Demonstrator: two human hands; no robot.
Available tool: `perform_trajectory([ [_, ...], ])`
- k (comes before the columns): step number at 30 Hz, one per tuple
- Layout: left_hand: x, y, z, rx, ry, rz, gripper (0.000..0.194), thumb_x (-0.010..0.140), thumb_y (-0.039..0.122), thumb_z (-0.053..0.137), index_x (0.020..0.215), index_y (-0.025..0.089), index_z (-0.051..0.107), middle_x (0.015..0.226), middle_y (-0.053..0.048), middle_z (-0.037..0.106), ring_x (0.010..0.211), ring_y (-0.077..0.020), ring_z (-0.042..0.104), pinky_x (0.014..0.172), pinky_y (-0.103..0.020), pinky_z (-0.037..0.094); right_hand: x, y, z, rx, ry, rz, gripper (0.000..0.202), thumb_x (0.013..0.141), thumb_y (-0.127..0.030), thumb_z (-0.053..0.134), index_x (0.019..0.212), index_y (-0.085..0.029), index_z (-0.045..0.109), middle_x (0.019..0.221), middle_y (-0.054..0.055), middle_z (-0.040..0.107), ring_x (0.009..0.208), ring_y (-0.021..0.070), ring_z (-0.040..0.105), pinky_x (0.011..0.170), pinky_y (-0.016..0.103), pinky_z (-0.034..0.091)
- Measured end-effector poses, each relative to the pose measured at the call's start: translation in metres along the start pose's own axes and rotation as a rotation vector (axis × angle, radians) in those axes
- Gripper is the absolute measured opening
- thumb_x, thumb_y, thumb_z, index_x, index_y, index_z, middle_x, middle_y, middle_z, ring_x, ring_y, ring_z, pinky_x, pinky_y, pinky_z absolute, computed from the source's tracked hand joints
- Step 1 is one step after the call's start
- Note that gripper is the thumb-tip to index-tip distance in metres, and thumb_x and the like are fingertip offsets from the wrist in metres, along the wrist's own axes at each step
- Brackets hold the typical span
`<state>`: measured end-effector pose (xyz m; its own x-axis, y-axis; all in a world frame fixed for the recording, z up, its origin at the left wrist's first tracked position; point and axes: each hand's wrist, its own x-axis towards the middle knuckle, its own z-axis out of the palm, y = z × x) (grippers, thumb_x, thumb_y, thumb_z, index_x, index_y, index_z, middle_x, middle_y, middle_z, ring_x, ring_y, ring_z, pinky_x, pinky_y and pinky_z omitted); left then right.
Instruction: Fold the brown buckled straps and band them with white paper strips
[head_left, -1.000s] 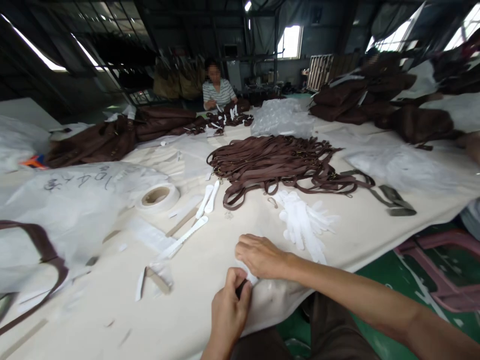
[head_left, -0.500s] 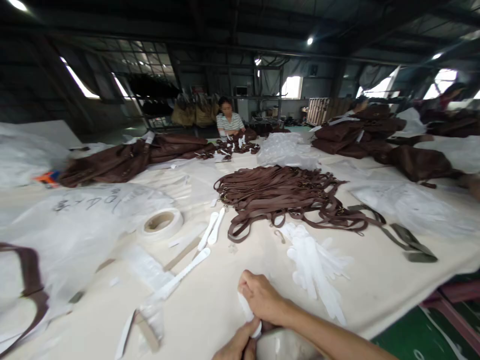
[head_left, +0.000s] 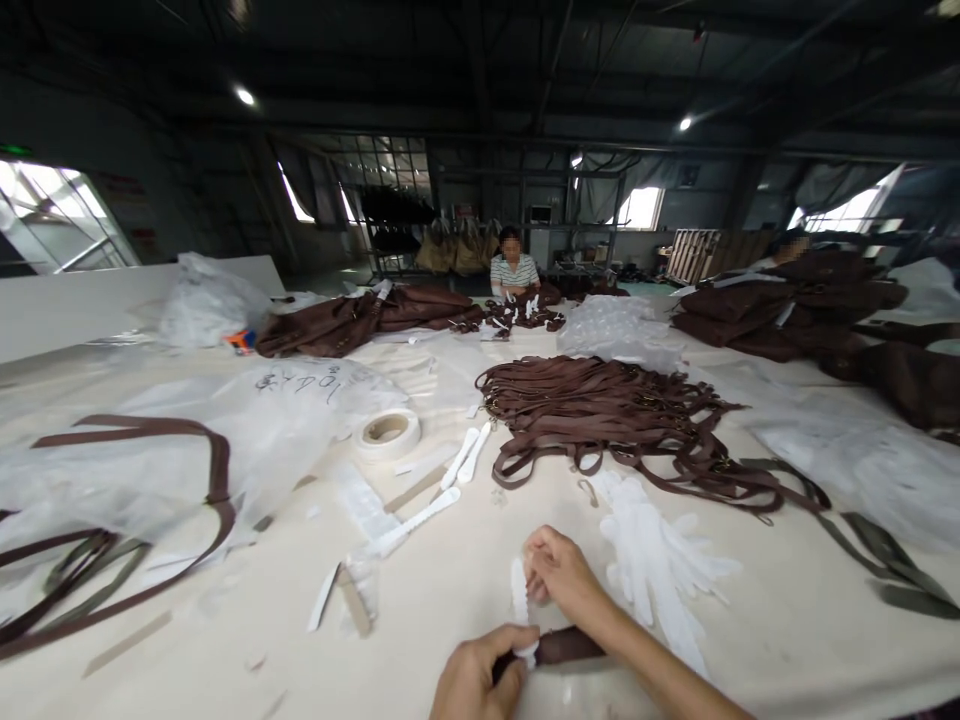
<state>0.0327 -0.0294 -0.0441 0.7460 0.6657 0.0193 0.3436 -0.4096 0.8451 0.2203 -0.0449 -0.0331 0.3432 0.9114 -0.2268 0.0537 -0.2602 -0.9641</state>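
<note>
My left hand [head_left: 484, 668] is closed on a brown strap [head_left: 571, 645], thumb on top, where a white strip [head_left: 519, 592] with a toothed edge meets it. The strip's long end stands up from the strap. Just right of that end is my right hand [head_left: 561, 575], its fingers curled inward; whether they pinch anything is hidden. White gloves [head_left: 652, 550] lie in a pile beyond my right wrist. More white strips with rounded ends [head_left: 471, 455] rest on the table to the left of the brown strap pile [head_left: 600, 410].
A tape roll [head_left: 386, 435] and clear plastic sheets [head_left: 277, 400] are at left, with loose brown straps [head_left: 217, 470]. Green straps [head_left: 885, 550] lie at right. Brown bags [head_left: 787, 300] and bubble wrap [head_left: 619, 328] stand farther back. A person [head_left: 514, 270] sits across the table.
My right hand has come away from the white strip's upper end, which now shows upright beside the fingers. The brown strap under my left thumb shows more. The view has turned left.
</note>
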Motion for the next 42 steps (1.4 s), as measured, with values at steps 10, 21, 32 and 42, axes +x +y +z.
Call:
perform_trajectory([
  [10, 0.194, 0.201, -0.165, -0.144, 0.575, 0.553, 0.057, 0.092, 0.050, 0.057, 0.136, 0.014, 0.051, 0.152, -0.004, 0.047, 0.146, -0.0175, 0.033, 0.125, -0.044, 0.018, -0.056, -0.035, -0.109, 0.001, 0.467, -0.194, 0.028, 0.076, -0.048, 0.060, 0.084, -0.022, 0.061, 0.082, 0.003, 0.067, 0.079, 0.0187, 0.063, 0.070, 0.030, 0.049],
  [21, 0.089, 0.038, 0.004, 0.332, 0.285, 0.317, 0.028, 0.092, 0.030, 0.048, 0.099, 0.022, 0.073, 0.111, -0.007, 0.076, 0.118, -0.0284, 0.062, 0.099, -0.049, 0.052, -0.091, 0.028, -0.194, -0.051, 0.612, -0.005, 0.030, 0.070, -0.048, 0.063, 0.082, -0.020, 0.062, 0.074, 0.003, 0.067, 0.067, 0.0187, 0.062, 0.066, 0.032, 0.047],
  [32, 0.066, 0.004, 0.034, 0.551, 0.251, 0.256, 0.025, 0.094, 0.027, 0.048, 0.103, 0.025, 0.072, 0.124, -0.007, 0.071, 0.117, -0.0298, 0.062, 0.102, -0.056, 0.046, -0.003, 0.003, -0.174, -0.720, 0.448, -0.212, 0.021, 0.091, -0.028, 0.042, 0.090, -0.022, 0.062, 0.083, 0.002, 0.067, 0.076, 0.0169, 0.063, 0.072, 0.027, 0.047],
  [42, 0.065, 0.013, 0.033, 0.533, 0.234, 0.201, 0.026, 0.094, 0.023, 0.047, 0.104, 0.026, 0.071, 0.123, -0.008, 0.071, 0.116, -0.0297, 0.063, 0.102, -0.057, 0.047, 0.094, -0.036, -0.171, -1.218, 0.463, -0.186, 0.034, 0.090, -0.014, 0.050, 0.123, -0.013, 0.059, 0.126, 0.020, 0.060, 0.119, 0.0323, 0.050, 0.093, 0.044, 0.037],
])
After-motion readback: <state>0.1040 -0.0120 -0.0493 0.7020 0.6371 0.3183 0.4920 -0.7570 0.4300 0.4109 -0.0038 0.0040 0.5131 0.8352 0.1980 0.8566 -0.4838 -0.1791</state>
